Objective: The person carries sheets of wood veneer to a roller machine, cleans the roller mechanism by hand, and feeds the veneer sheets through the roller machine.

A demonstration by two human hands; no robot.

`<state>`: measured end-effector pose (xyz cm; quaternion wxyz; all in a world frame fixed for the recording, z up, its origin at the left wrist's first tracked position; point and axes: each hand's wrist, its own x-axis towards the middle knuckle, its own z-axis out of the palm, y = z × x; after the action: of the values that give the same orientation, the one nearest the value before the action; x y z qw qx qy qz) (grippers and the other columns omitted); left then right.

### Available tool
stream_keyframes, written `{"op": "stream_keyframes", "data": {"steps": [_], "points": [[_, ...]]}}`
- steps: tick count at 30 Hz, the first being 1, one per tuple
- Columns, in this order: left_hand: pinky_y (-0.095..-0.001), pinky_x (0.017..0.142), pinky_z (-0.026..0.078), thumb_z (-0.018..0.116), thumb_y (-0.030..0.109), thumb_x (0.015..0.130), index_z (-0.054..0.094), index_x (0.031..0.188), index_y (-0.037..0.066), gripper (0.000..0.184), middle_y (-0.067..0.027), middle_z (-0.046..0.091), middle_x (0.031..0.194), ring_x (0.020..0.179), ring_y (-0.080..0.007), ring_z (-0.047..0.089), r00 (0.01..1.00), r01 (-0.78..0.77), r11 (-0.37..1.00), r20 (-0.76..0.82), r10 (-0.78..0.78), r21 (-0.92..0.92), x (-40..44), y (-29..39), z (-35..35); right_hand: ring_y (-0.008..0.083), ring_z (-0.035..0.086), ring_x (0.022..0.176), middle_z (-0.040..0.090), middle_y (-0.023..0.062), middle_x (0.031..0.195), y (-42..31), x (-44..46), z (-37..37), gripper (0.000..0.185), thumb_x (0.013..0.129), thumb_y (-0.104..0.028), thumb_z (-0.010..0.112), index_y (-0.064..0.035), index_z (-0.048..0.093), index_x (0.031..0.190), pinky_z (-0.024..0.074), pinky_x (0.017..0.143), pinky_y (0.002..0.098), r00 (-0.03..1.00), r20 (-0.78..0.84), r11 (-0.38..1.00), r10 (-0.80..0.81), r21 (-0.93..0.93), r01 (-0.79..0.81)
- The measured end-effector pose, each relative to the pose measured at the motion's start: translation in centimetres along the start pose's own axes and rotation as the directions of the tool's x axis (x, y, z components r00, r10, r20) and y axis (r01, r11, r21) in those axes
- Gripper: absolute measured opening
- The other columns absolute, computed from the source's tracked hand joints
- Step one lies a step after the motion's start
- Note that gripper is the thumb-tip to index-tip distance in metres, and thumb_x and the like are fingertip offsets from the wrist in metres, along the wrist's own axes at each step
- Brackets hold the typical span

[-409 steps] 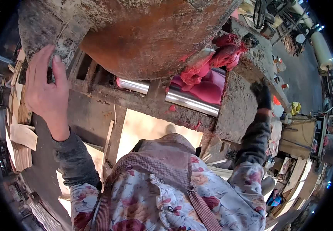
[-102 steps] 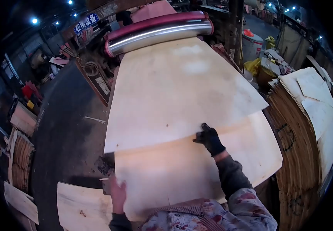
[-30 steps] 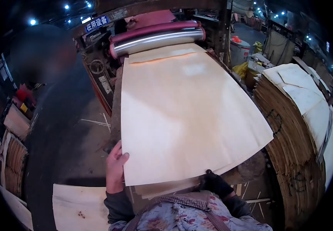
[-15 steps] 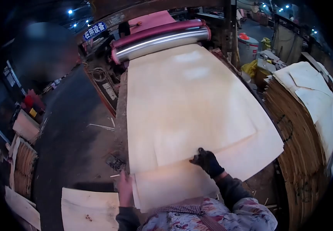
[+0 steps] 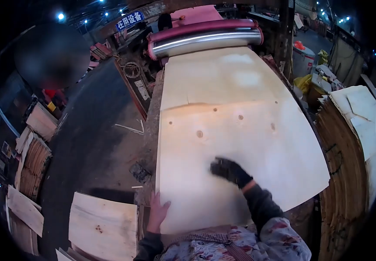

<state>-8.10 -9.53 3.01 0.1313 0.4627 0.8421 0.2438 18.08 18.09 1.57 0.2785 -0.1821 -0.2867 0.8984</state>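
Note:
Pale wood veneer sheets lie on a long bed in front of me. The top veneer sheet point(image 5: 223, 143), marked with several brown knots, covers the near part, and its far edge crosses a lower veneer sheet point(image 5: 205, 78). My left hand point(image 5: 157, 212), bare, rests at the near left edge of the top sheet with its fingers stretched and thumb apart. Over the middle of that sheet is my right hand point(image 5: 231, 170) in a dark glove, fingers extended to the left and gripping nothing. I cannot tell whether the glove touches the wood.
A shiny metal roller point(image 5: 209, 43) with a pink roller point(image 5: 205, 29) spans the far end. Behind it, a person's dark sleeve point(image 5: 165, 21) reaches toward pink sheeting. Tall veneer stacks stand right point(image 5: 342, 174), and a lower stack point(image 5: 103, 224) sits at near left.
The knotted sheet now lies flat and farther forward, its near part no longer folded over. My right hand has let go of the sheet's edge. The view has shifted left.

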Motion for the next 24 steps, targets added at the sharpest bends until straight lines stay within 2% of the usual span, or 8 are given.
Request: {"op": "stream_keyframes", "data": {"steps": [4,6,7,10,18,21,23,24], "points": [[-0.0376,0.103,0.039,0.062,0.012,0.085,0.036,0.141,-0.001,0.063,-0.0230,0.045,0.139,0.126,-0.0291,0.048,0.990,-0.011,0.923,0.127,0.065,-0.385,-0.2,3.8,-5.2,0.0351,0.051,0.123,0.052,0.0209,0.132,6.5,-10.7,3.2,0.042,0.100,-0.024,0.046,-0.0004,0.044,0.135,0.0388,0.108,0.0476,0.993,0.021,0.993,0.112,-0.043,-0.111],[-0.0315,0.097,0.042,0.053,-0.001,0.086,0.036,0.142,-0.001,0.058,-0.0146,0.056,0.128,0.115,-0.0188,0.055,0.961,0.180,0.558,0.266,0.075,-0.810,-0.6,5.4,-6.3,0.0357,0.048,0.126,0.051,0.0220,0.133,7.8,-15.4,5.1,0.045,0.100,-0.023,0.045,0.0011,0.041,0.137,0.0372,0.109,0.0486,0.985,0.013,0.982,0.169,0.087,-0.170],[-0.0256,0.093,0.042,0.047,-0.009,0.086,0.036,0.142,-0.001,0.058,-0.0097,0.059,0.122,0.109,-0.0121,0.056,0.975,0.114,0.507,0.193,0.107,-0.854,-0.9,7.0,-7.0,0.0357,0.048,0.127,0.051,0.0233,0.133,8.6,-17.5,5.7,0.046,0.100,-0.024,0.045,0.0023,0.041,0.138,0.0364,0.109,0.0489,0.985,-0.048,0.980,0.169,0.113,-0.162],[-0.0263,0.093,0.043,0.047,-0.008,0.086,0.036,0.142,-0.001,0.058,-0.0100,0.060,0.121,0.108,-0.0129,0.057,0.968,0.085,0.509,0.192,0.160,-0.856,-0.9,9.1,-9.7,0.0326,0.059,0.110,0.060,0.0208,0.118,9.5,-22.4,6.8,0.044,0.100,-0.031,0.047,0.0016,0.048,0.129,0.0459,0.099,0.0472,0.953,-0.207,0.935,0.223,0.322,-0.149],[-0.0285,0.094,0.045,0.049,-0.006,0.086,0.038,0.140,-0.004,0.055,-0.0125,0.059,0.123,0.108,-0.0164,0.059,0.965,0.094,0.237,0.147,0.215,-0.967,-0.4,10.6,-13.0,0.0248,0.063,0.082,0.065,0.0111,0.087,8.1,-25.2,7.1,0.037,0.098,-0.034,0.053,0.0013,0.055,0.108,0.0535,0.080,0.0377,0.872,-0.487,0.984,-0.054,0.125,0.131],[-0.0307,0.095,0.045,0.047,-0.002,0.086,0.037,0.139,-0.006,0.055,-0.0149,0.059,0.124,0.110,-0.0190,0.059,0.971,0.092,0.253,0.143,0.193,-0.963,1.1,9.8,-12.5,0.0261,0.065,0.084,0.067,0.0125,0.086,5.7,-23.2,9.4,0.038,0.098,-0.032,0.052,0.0044,0.056,0.106,0.0534,0.082,0.0377,0.810,-0.531,0.968,-0.248,-0.116,0.220],[-0.0332,0.096,0.046,0.052,0.008,0.088,0.038,0.139,-0.007,0.054,-0.0158,0.059,0.123,0.112,-0.0221,0.058,0.977,0.098,0.328,0.153,0.148,-0.939,2.1,8.7,-11.0,0.0277,0.067,0.088,0.068,0.0152,0.087,4.4,-22.4,9.3,0.038,0.098,-0.031,0.051,0.0065,0.058,0.101,0.0535,0.084,0.0379,0.886,-0.360,0.833,-0.293,-0.550,0.052],[-0.0332,0.096,0.046,0.052,0.008,0.088,0.038,0.139,-0.007,0.054,-0.0158,0.059,0.123,0.112,-0.0221,0.058,0.978,0.097,0.339,0.153,0.144,-0.936,2.8,6.8,-9.0,0.0277,0.067,0.088,0.068,0.0152,0.087,4.3,-21.6,8.4,0.038,0.098,-0.031,0.051,0.0065,0.058,0.101,0.0535,0.084,0.0379,0.888,-0.357,0.839,-0.289,-0.542,0.055]]}}
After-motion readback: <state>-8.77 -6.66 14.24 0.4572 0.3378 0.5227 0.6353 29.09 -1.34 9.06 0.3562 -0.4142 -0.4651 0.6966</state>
